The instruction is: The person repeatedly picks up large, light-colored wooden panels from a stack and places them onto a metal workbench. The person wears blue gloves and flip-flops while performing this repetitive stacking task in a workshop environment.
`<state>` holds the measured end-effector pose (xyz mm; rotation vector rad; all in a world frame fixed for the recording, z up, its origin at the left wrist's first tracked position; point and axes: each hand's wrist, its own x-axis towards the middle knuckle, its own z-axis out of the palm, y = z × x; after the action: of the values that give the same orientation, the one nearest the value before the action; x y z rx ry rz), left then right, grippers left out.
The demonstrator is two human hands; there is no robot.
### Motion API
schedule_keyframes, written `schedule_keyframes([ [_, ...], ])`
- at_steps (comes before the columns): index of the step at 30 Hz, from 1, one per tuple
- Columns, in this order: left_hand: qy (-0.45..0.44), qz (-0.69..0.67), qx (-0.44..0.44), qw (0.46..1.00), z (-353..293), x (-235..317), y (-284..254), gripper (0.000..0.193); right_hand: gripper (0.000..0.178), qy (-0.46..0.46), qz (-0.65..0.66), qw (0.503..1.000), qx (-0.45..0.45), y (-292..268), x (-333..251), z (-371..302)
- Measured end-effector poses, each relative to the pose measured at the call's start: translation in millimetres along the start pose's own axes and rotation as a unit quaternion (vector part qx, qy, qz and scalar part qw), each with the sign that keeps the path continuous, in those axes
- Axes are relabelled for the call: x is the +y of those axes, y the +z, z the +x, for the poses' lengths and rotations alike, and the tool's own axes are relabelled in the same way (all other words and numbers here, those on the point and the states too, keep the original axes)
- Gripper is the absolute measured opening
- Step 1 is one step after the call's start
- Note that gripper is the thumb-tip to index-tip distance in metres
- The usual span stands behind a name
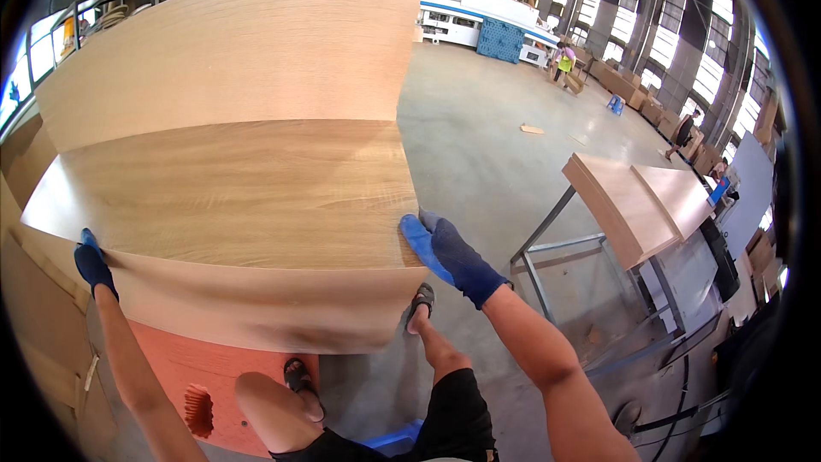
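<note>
In the head view, a wood-grain board (pixel 248 197) lies in front of the person, its face satin-smooth and honey-brown, streaked lengthwise and shining white towards its left end. A pale, blurred face (pixel 265 304) drops from the board's near edge; beyond its far edge spreads a broad, lighter panel (pixel 239 43) with finer grain. The left hand (pixel 93 264), in a blue knit glove, is at the board's near left edge, fingertips over the rim — how far those fingers are closed I cannot tell. The right hand (pixel 457 258), gloved in navy with a smoother bright-blue coating, has its fingers closed on the board's right edge by the near corner, the blue part flat on the top face; the underside is hidden. Below the board's near side is a flat orange-red sheet (pixel 244 368) with a scallop-edged round hole (pixel 198 411). To the board's right, a bench (pixel 544 224) on square grey metal legs carries pale, straight-edged wooden panels (pixel 620 205) — smooth concrete floor (pixel 487 137) between.
</note>
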<state>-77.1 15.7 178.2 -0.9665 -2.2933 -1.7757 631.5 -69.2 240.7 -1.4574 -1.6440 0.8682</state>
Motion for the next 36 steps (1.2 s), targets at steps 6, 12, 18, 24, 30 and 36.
schedule_keyframes([
  [6,0.003,0.054,-0.007,0.998,9,-5,-3,0.059,0.048,-0.044,-0.071,0.996,0.046,7,7,3],
  [12,-0.052,0.002,-0.014,0.999,6,-7,1,0.058,0.042,-0.071,0.0,0.994,0.082,9,7,1],
  [18,-0.024,-0.093,0.052,0.994,-4,4,12,0.057,0.04,-0.066,0.083,0.993,0.054,5,11,0],
  [24,0.029,-0.076,0.063,0.995,4,-15,14,0.056,0.039,-0.109,0.046,0.988,0.103,16,20,5],
  [30,-0.066,-0.263,-0.123,0.955,-23,4,4,0.047,0.033,-0.096,0.23,0.962,0.113,17,33,-4],
  [36,-0.192,-0.275,-0.189,0.923,-202,11,10,0.046,0.04,0.169,0.369,0.914,0.011,34,105,-87],
])
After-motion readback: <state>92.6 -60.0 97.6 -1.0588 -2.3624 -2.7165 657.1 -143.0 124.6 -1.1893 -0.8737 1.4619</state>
